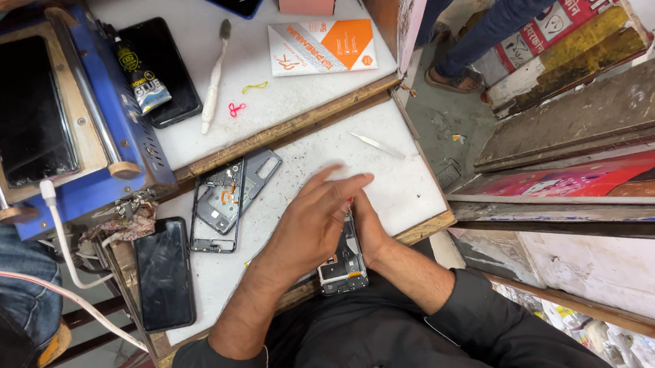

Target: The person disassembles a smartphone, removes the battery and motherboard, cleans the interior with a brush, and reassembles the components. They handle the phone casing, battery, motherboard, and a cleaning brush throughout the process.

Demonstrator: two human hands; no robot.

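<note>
An opened phone [342, 265] with its circuit board exposed lies at the near edge of the white worktop [403, 187]. My left hand [311, 227] lies over the phone's upper part with its fingers stretched apart and slightly blurred; nothing shows in its grasp. My right hand [368, 231] grips the phone's right side, mostly hidden behind the left hand. Both forearms come out of dark sleeves at the bottom of the view.
A bare phone frame [219, 206] and a grey back cover [262, 171] lie left of my hands, and a black phone [164, 273] further left. A blue machine [122, 113], toothbrush [213, 73], glue tube [139, 74], orange-white box [323, 46] and white pick [377, 144] lie beyond. Another person's legs [484, 15] stand top right.
</note>
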